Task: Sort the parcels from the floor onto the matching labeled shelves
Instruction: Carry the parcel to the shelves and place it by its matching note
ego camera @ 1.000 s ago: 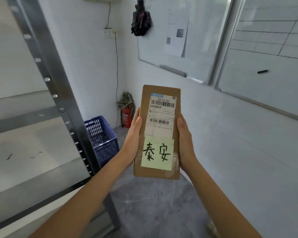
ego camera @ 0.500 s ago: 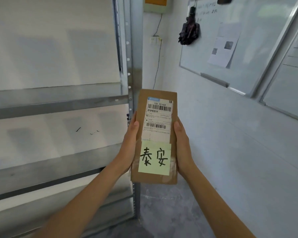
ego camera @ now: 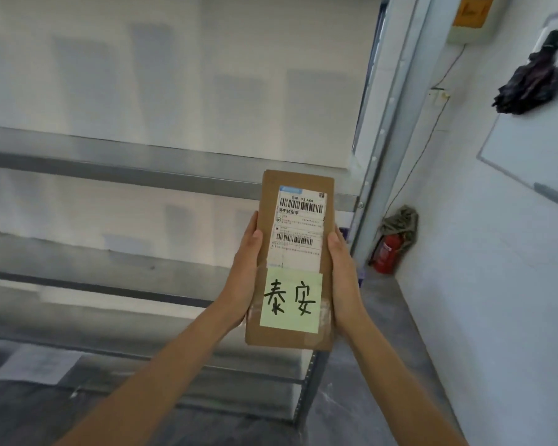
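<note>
Parcel (ego camera: 295, 259) held upright in the air before the shelves (ego camera: 161, 175), near their right-hand upright; not resting on any shelf. Left hand (ego camera: 244, 278) and right hand (ego camera: 343, 278) clamp its long edges, fingers behind it. Green note (ego camera: 291, 302) reads 泰安. Step, as judged: reading the destination. Next: find the matching shelf label; none legible.

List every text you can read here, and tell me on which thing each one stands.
"泰安": handwritten on the green sticky note on the parcel.
"530- D5 A68": shipping label, top.
"济宁转东平": same label, under the upper barcode.
Fine print on the label: too small.
Orange sign and paper on the shelf: too blurred.
</note>
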The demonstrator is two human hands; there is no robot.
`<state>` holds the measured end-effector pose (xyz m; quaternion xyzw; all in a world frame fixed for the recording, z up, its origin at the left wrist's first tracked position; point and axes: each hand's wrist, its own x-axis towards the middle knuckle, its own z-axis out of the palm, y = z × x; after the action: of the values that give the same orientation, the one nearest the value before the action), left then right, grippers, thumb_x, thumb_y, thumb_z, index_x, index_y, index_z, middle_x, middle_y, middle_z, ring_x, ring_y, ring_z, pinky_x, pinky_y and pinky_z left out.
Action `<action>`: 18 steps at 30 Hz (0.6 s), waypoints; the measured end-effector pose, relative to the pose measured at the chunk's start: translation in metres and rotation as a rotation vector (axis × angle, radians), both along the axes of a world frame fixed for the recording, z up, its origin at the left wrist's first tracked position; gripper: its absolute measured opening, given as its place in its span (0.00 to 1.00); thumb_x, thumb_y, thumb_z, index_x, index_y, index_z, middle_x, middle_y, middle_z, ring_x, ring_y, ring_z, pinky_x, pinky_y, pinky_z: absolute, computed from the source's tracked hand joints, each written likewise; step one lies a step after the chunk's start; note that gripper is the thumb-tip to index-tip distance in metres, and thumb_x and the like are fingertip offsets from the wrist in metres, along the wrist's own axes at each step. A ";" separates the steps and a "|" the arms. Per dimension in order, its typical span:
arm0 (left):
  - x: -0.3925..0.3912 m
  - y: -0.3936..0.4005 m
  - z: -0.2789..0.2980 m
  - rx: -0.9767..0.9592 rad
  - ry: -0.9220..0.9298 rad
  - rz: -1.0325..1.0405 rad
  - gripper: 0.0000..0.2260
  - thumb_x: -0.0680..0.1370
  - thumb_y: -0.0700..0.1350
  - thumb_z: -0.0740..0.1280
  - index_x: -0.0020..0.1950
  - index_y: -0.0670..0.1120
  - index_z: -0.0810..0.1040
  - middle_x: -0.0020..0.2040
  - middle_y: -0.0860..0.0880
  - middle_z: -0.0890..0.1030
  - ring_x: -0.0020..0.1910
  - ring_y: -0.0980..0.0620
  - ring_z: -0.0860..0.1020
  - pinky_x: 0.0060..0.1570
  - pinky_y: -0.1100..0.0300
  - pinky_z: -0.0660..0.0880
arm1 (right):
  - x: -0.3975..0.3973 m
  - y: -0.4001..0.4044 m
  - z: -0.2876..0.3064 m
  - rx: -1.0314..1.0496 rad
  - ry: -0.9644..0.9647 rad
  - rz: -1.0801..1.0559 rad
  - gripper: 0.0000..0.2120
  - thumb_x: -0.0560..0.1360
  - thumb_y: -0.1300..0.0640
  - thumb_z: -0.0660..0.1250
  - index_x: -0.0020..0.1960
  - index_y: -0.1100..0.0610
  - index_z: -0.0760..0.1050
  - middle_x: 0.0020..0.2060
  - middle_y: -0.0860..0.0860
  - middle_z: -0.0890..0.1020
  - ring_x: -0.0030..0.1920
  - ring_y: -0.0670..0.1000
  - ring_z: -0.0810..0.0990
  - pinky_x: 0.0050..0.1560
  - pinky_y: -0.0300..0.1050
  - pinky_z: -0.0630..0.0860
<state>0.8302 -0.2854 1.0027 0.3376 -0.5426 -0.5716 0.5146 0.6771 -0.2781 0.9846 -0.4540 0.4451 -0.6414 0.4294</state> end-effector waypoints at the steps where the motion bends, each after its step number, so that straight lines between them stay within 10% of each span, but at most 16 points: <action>1: 0.006 0.001 0.000 -0.002 -0.006 0.030 0.21 0.85 0.54 0.50 0.80 0.57 0.59 0.71 0.50 0.78 0.66 0.47 0.80 0.65 0.45 0.77 | 0.006 -0.005 0.000 -0.002 0.004 0.031 0.23 0.86 0.48 0.56 0.79 0.51 0.66 0.70 0.53 0.79 0.68 0.55 0.80 0.71 0.61 0.74; 12: 0.118 0.002 0.004 -0.044 0.020 0.352 0.20 0.85 0.52 0.51 0.77 0.52 0.64 0.68 0.44 0.80 0.64 0.39 0.80 0.63 0.36 0.76 | 0.125 -0.046 0.006 -0.007 -0.017 0.372 0.25 0.81 0.40 0.59 0.76 0.45 0.69 0.64 0.50 0.84 0.62 0.54 0.84 0.64 0.61 0.80; 18: 0.190 0.000 -0.002 -0.076 0.051 0.460 0.21 0.84 0.52 0.52 0.76 0.51 0.66 0.67 0.43 0.80 0.62 0.41 0.82 0.57 0.49 0.82 | 0.203 -0.063 0.005 0.018 -0.004 0.490 0.28 0.79 0.39 0.60 0.77 0.47 0.68 0.65 0.51 0.83 0.64 0.55 0.83 0.67 0.64 0.77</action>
<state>1.0203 -0.2849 1.0005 0.4185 -0.4593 -0.4267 0.6572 0.8804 -0.3414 0.9894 -0.5431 0.3266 -0.5151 0.5772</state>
